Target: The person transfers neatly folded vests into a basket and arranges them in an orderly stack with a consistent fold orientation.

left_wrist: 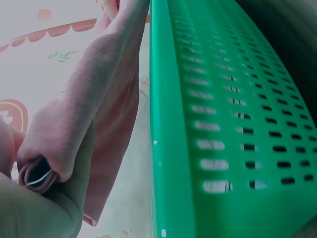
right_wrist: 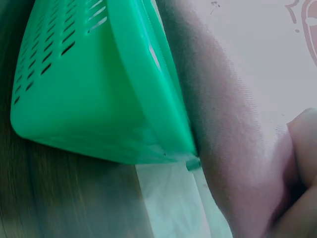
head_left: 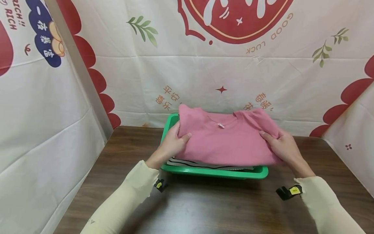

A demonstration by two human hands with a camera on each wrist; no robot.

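A folded pink T-shirt (head_left: 225, 146) is held flat over a green basket (head_left: 216, 172), its neckline and small label toward the back. My left hand (head_left: 171, 141) grips its left side, thumb on top. On the opposite side my right hand (head_left: 283, 146) pinches the other edge, thumb also on top. The left wrist view shows the rolled edge of the pink shirt (left_wrist: 74, 124) between thumb and fingers, above the rim of the perforated basket (left_wrist: 166, 124). Under the shirt, a striped black-and-white cloth (head_left: 201, 164) shows inside the basket; the rest of it is hidden.
The basket stands on a dark wooden table (head_left: 198, 208) near its back edge. Behind hangs a white printed cloth (head_left: 131, 84), and another printed cloth (head_left: 43, 130) hangs at the left. Black wrist devices (head_left: 287, 192) sit by the sleeves.
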